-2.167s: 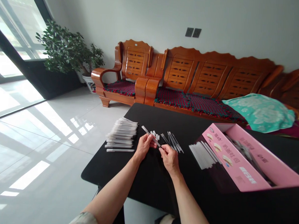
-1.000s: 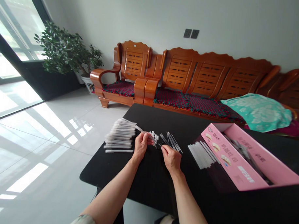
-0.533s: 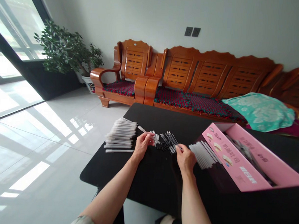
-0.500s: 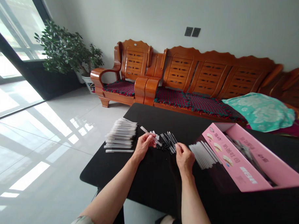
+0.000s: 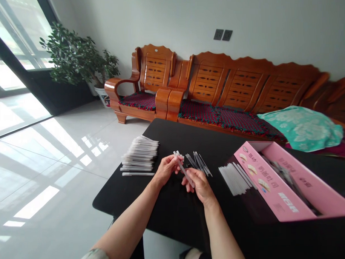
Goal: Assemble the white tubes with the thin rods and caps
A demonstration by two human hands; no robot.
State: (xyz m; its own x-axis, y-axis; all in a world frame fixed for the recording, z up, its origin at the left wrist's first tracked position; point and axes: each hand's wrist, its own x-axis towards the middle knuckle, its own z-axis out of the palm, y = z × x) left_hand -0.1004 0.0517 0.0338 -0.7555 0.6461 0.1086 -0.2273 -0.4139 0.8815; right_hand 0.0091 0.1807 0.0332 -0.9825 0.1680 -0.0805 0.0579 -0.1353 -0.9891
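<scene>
A whitish pen tube [image 5: 185, 170] slants between my hands over the black table. My left hand [image 5: 167, 169] pinches its upper end, and my right hand [image 5: 198, 183] has its fingers closed round the lower part. Just behind my hands lie small white caps [image 5: 178, 154], partly hidden. Thin grey refills [image 5: 201, 164] are spread beyond my right hand. To the left is a stack of many white pens [image 5: 140, 155]. On the right, a row of white tubes [image 5: 235, 178] lies beside the pink box.
The open pink box [image 5: 272, 186] holds grey items at the table's right. Behind the black table [image 5: 169, 212] stands a wooden sofa [image 5: 210, 81] with a turquoise cloth [image 5: 302, 128]. A potted plant [image 5: 78, 58] is at the back left.
My right hand has moved left from the refills to the tube, and its fingers have closed round it. The tube now tilts down towards my right hand.
</scene>
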